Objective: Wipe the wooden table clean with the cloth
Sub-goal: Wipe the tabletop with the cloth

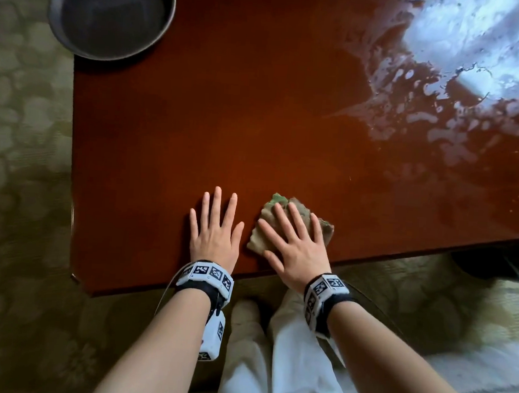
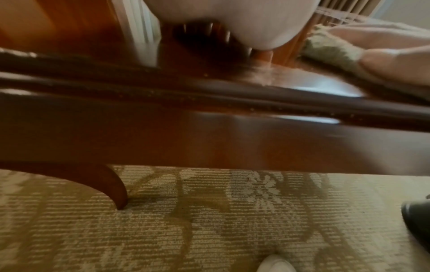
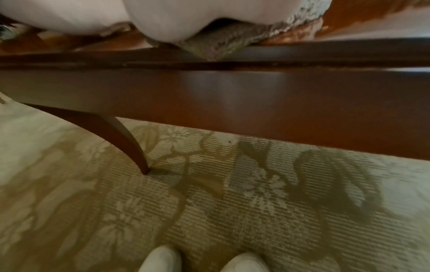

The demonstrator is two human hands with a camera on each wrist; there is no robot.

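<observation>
A reddish-brown wooden table (image 1: 226, 127) fills the head view. My right hand (image 1: 295, 244) lies flat with spread, straight fingers on a crumpled tan-green cloth (image 1: 265, 227) near the front edge. Just left of it, my left hand (image 1: 214, 227) rests flat on the bare wood, fingers spread, touching nothing else. Wet streaks and droplets (image 1: 440, 101) shine across the table's far right part. In the left wrist view the cloth (image 2: 330, 49) shows under the right hand's fingers (image 2: 395, 60). In the right wrist view the cloth (image 3: 232, 44) hangs slightly over the table edge (image 3: 256, 64).
A dark round metal bowl (image 1: 111, 14) stands on the far left corner, overhanging the edge. Patterned green carpet (image 1: 21, 151) surrounds the table. A curved table leg (image 3: 116, 132) meets the floor. My white-trousered knees (image 1: 272, 364) are below the front edge.
</observation>
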